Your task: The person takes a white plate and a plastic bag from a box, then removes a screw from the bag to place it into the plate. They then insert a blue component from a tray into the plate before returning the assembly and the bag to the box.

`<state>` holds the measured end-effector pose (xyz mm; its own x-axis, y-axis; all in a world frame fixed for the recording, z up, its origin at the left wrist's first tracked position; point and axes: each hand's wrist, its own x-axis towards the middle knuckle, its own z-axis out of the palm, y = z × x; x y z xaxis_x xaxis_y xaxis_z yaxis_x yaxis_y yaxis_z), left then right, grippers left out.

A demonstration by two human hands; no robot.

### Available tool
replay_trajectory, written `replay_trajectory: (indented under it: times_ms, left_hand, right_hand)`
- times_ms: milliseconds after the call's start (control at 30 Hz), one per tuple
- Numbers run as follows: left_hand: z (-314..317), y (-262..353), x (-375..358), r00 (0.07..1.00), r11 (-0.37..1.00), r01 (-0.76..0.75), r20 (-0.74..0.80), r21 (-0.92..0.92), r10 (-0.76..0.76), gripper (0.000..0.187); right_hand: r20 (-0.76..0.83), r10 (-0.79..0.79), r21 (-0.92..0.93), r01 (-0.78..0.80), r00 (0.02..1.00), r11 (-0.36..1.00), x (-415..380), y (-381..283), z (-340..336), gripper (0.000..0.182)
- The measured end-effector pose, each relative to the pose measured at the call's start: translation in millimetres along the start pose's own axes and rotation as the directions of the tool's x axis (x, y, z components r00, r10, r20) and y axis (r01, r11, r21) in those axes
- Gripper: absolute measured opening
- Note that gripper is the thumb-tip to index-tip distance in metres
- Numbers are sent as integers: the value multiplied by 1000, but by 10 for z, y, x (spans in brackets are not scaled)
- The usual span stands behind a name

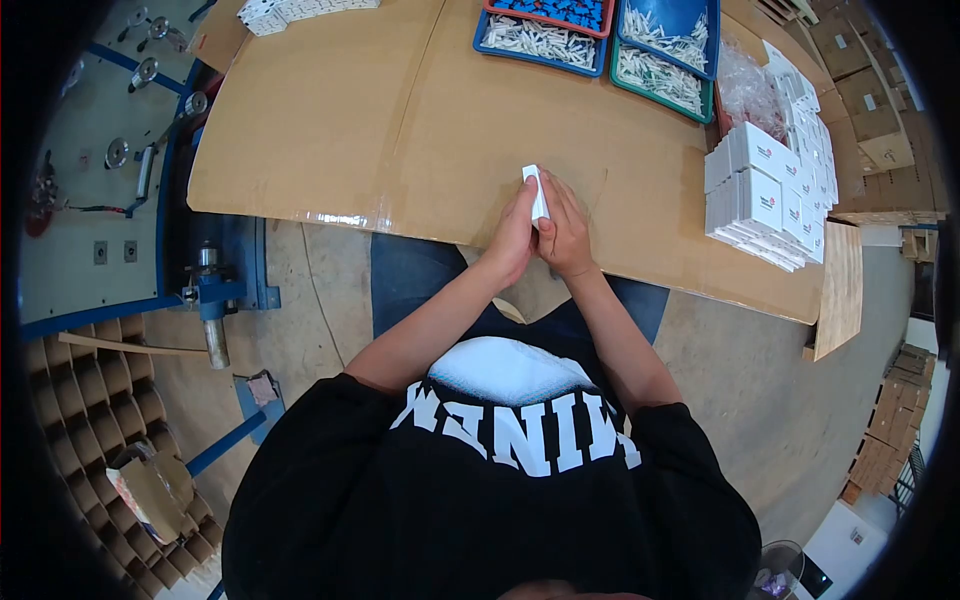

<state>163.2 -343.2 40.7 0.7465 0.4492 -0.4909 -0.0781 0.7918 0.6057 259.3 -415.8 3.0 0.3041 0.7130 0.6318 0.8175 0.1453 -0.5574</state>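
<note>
Between my two palms stands a small white box [536, 192], held on its narrow side near the front edge of the cardboard-covered table [330, 130]. My left hand [515, 232] presses on its left face with the fingers stretched along it. From the other side my right hand [567, 230] closes against it, thumb at the near end. Much of the box is hidden behind the fingers.
Blue tray [482, 45] and green tray [690, 113] at the back hold many small white pieces; a red tray [606, 30] holds blue ones. Stacked white boxes [765, 195] stand at right, beside clear plastic bags [748, 90]. A blue-framed machine [110, 200] is at left.
</note>
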Motion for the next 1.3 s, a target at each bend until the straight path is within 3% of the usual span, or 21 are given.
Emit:
replay_trajectory:
  times_ms: [867,1100,1200,1267,1300]
  left_hand:
    - [17,-49,-24,999,999,-42,12,-30,42,54]
    - [16,-30,-44,1000,999,15,12,-46,-14,56]
    - [-23,-1,-83,1000,1000,10,29,6,-10,60]
    - [-74,35,-68,999,998,-11,42,69,8,63]
    - [-89,43,-69,991,989,-120,63,85,115,63]
  right_hand:
    - [-20,-14,12,14,1000,1000,-19,-19,2,55]
    - [-9,10,59,-10,1000,998,-1,-38,-22,54]
    - [-9,59,148,-57,998,987,64,-149,-28,54]
    - [-65,214,212,-196,975,957,88,-266,-23,50]
    - [-66,217,214,-199,974,956,96,-314,7,50]
